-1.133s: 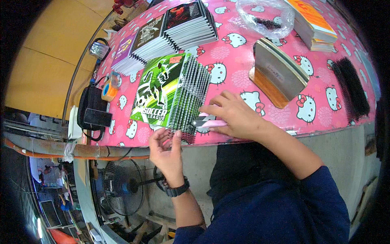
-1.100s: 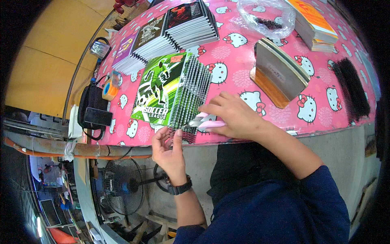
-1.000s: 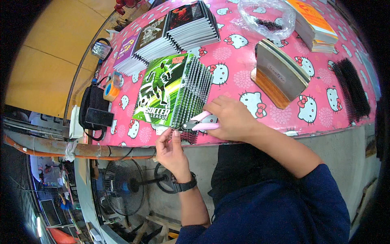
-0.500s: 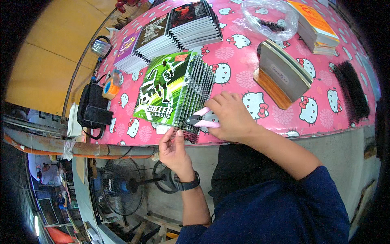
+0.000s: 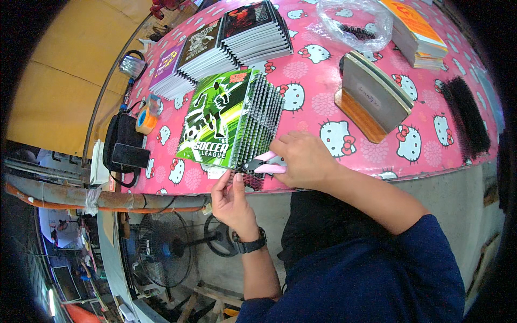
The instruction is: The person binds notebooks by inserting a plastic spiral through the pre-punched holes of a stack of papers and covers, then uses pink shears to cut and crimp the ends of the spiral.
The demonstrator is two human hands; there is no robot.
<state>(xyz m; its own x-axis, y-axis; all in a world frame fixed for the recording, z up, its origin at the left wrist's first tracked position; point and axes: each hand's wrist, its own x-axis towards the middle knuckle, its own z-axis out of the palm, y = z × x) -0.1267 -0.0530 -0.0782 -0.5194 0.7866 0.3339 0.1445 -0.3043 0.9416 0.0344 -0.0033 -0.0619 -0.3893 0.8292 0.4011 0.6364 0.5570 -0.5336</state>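
A stack of green spiral-bound notebooks [image 5: 212, 121] lies near the table's front edge, with black coils along its right side. My right hand [image 5: 304, 160] is closed around the pink-handled cutting pliers [image 5: 265, 162]. Their dark jaws reach the coil end at the stack's near corner; whether they bite on it is too small to tell. Just below that corner, my left hand [image 5: 234, 202] has its thumb and forefinger at the black coil [image 5: 252, 182], apparently pinching its loose end. A dark watch [image 5: 249, 242] circles my left wrist.
Spiral-bound books [image 5: 253, 32] stand in stacks behind. On the right are a wooden-based holder [image 5: 371, 99], black coils [image 5: 466, 118], a clear plastic bag [image 5: 355, 21] and orange-covered books [image 5: 414, 32]. A tape roll [image 5: 146, 119] and black pouch [image 5: 121, 142] lie left.
The pliers have moved slightly left and nearer to me, bringing their jaws close to my left fingertips. Their handles look closer together. My left hand has barely moved.
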